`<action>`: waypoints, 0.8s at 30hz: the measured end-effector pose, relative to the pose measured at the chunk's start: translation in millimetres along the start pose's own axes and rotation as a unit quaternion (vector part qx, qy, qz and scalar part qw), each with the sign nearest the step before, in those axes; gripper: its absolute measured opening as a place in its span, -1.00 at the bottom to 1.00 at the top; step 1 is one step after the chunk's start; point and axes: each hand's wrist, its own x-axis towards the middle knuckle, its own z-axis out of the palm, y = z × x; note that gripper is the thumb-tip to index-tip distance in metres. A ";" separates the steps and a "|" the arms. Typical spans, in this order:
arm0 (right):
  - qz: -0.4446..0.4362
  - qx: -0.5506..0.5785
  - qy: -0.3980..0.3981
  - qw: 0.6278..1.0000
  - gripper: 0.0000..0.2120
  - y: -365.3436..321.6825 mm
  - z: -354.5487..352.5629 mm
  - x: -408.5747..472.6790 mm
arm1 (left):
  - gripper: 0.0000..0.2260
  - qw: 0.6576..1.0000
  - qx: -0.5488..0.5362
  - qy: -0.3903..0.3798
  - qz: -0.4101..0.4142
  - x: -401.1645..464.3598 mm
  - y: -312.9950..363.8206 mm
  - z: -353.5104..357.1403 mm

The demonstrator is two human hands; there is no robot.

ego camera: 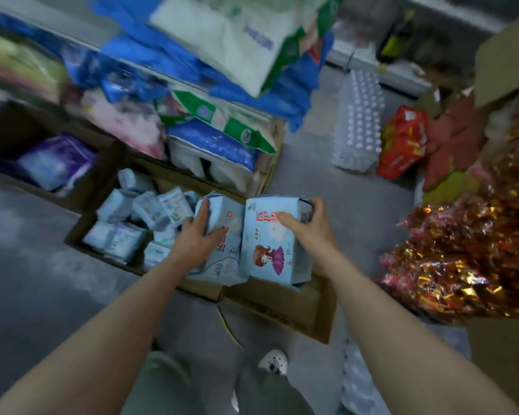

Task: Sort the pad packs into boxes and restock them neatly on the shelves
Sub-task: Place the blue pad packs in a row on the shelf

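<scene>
Nearest, the right hand [304,226] curls over the top edge of a pale blue soft plastic pad pack with a cartoon girl [274,241], held over the near end of the open brown cardboard box [282,307]. Just beside it, touching, the left hand [197,232] grips a second pale blue pad pack [225,250]. Both packs look light, squashy and slick; grasping across an edge suits them. Beyond, small blue-white pad packs [138,220] lie jumbled in the box.

Two large packs [246,244] stand in the box [282,307], small packs [138,223] left.
</scene>
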 end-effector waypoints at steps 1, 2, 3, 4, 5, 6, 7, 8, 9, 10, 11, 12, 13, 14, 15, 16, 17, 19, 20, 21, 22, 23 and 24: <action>-0.004 -0.006 0.002 1.000 -0.42 -15.7 13.9 -4.2 | -0.16 1.000 -0.021 0.016 -0.007 -4.1 -7.2 -25.0; -0.001 -0.005 0.003 1.000 -0.39 -31.5 29.7 -7.6 | -0.15 0.999 -0.032 0.036 -0.010 -5.5 -19.1 -50.0; 0.003 -0.002 0.001 1.000 -0.34 -48.7 47.0 -12.0 | -0.18 0.998 -0.033 0.054 -0.018 -8.7 -30.6 -77.2; 0.003 0.000 -0.003 1.000 -0.29 -66.4 65.8 -15.3 | -0.21 0.996 -0.036 0.075 -0.026 -9.5 -44.4 -104.5; 0.001 0.000 -0.012 1.000 -0.25 -84.6 86.2 -18.4 | -0.22 0.994 -0.046 0.097 -0.036 -10.0 -58.7 -132.8; -0.004 -0.005 -0.022 1.000 -0.25 -103.8 107.9 -21.9 | -0.21 0.990 -0.060 0.119 -0.045 -9.9 -75.9 -161.1; -0.013 -0.014 -0.033 0.999 -0.27 -123.2 130.7 -24.3 | -0.22 0.986 -0.069 0.143 -0.056 -11.0 -91.2 -190.2; -0.024 -0.025 -0.046 0.998 -0.28 -142.8 154.9 -25.7 | -0.25 0.981 -0.078 0.166 -0.060 -10.3 -108.5 -218.5; -0.035 -0.036 -0.062 0.997 -0.30 -163.9 179.7 -28.4 | -0.27 0.977 -0.087 0.184 -0.067 -11.2 -125.3 -247.4; -0.046 -0.047 -0.075 0.995 -0.31 -184.5 205.6 -29.9 | -0.28 0.971 -0.104 0.201 -0.076 -11.3 -142.5 -276.2; -0.059 -0.052 -0.087 0.993 -0.30 -204.5 232.2 -30.6 | -0.26 0.965 -0.128 0.212 -0.089 -14.4 -158.7 -304.8; -0.069 -0.052 -0.098 0.991 -0.25 -225.1 258.4 -33.1 | -0.23 0.957 -0.154 0.224 -0.096 -16.9 -176.8 -332.9; -0.070 -0.042 -0.110 0.991 -0.21 -245.3 284.1 -35.0 | -0.20 0.949 -0.179 0.238 -0.104 -21.6 -192.2 -360.7; -0.073 -0.028 -0.124 0.989 -0.20 -266.4 309.4 -38.2 | -0.17 0.940 -0.203 0.251 -0.112 -25.3 -207.9 -387.1; -0.072 -0.006 -0.135 0.988 -0.25 -287.2 333.2 -40.7 | -0.15 0.931 -0.219 0.262 -0.126 -27.6 -224.5 -411.3; -0.064 0.022 -0.142 0.988 -0.36 -307.8 354.9 -44.0 | -0.14 0.925 -0.229 0.269 -0.139 -29.4 -239.4 -433.2; -0.055 0.051 -0.148 0.986 -0.46 -327.2 376.1 -47.6 | -0.14 0.919 -0.234 0.277 -0.154 -34.4 -247.8 -454.1; -0.028 0.096 -0.175 0.979 -0.59 -362.7 416.9 -50.7 | -0.16 0.908 -0.249 0.293 -0.165 -37.3 -268.4 -490.7; -0.022 0.110 -0.192 0.975 -0.60 -379.1 437.1 -51.4 | -0.17 0.904 -0.262 0.297 -0.163 -35.2 -280.6 -507.5; -0.019 0.105 -0.217 0.970 -0.57 -394.4 456.7 -51.6 | -0.18 0.898 -0.279 0.300 -0.159 -30.7 -295.7 -523.8; -0.020 0.088 -0.248 0.965 -0.52 -407.4 477.3 -50.3 | -0.17 0.892 -0.297 0.306 -0.152 -22.4 -314.9 -539.0; -0.024 0.059 -0.283 0.957 -0.45 -419.0 496.1 -48.2 | -0.17 0.887 -0.308 0.311 -0.149 -15.7 -331.6 -553.1; -0.029 0.033 -0.315 0.948 -0.35 -430.3 514.5 -45.6 | -0.17 0.882 -0.314 0.321 -0.144 -10.5 -345.5 -567.7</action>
